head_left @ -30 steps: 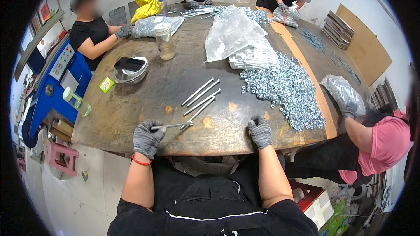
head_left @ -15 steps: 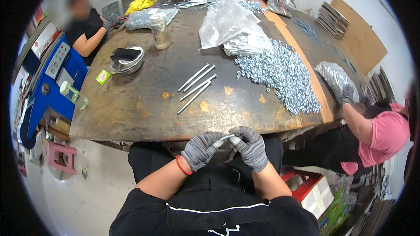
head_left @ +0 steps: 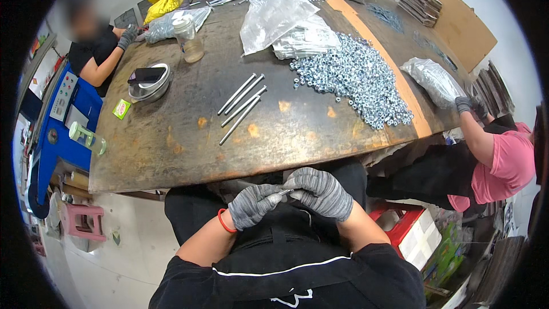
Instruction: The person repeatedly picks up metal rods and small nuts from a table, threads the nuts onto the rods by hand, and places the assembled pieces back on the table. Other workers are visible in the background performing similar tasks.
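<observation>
My left hand [head_left: 254, 204], in a grey knit glove, pinches a silvery metal bolt [head_left: 285, 191] close to my lap, just off the table's near edge. From the other side, the gloved fingers of my right hand [head_left: 321, 193] curl over the same bolt. Only a short stretch of it shows between the fingertips; both ends are hidden by the gloves. Ahead on the table lie several long bolts [head_left: 242, 110], roughly side by side. A large heap of zinc-coloured nuts [head_left: 360, 80] spreads to their right.
Clear plastic bags [head_left: 274, 20] lie behind the nuts on the dark table [head_left: 171, 160]. Toward the left are a metal bowl [head_left: 157, 88] with a phone [head_left: 147, 75] and a lidded jar [head_left: 189, 40]. Co-workers sit around; one in pink handles a bag [head_left: 434, 83] at right.
The view has tilted, moving the table things left and mostly upward. Both hands have come a little lower, and my right fingers now cover more of the bolt.
</observation>
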{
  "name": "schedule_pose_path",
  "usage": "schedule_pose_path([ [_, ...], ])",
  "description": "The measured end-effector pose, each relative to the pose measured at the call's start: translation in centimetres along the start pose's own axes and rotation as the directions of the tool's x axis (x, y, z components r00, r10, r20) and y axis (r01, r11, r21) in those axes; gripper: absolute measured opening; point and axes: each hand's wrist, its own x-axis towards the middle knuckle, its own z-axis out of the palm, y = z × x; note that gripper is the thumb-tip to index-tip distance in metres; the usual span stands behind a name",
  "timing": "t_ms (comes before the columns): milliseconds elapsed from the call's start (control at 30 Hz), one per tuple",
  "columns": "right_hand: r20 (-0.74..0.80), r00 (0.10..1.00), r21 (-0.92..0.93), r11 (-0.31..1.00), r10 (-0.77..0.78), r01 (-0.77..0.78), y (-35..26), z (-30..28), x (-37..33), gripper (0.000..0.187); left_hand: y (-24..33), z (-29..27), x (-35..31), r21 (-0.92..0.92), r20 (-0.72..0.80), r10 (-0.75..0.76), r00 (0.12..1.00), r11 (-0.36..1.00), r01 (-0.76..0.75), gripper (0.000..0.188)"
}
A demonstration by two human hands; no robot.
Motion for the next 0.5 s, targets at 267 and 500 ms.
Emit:
schedule_pose_path([
  [267, -0.265, 0.931, -0.154, 0.942, 0.251, -0.298, 2.4, 2.9, -1.3, 0.03, -0.4, 2.6, 1.0, 0.277, -0.117, 0.233, 0.966, 0.941, -0.193, 0.019],
  [500, 0.034, 0.999, 0.205, 0.979, 0.013, -0.02, -0.6, 4.1, 0.2, 0.065, -1.0, -0.9, 1.8, -0.583, -0.422, 0.017, 0.906, 0.761, -0.286, 0.023],
])
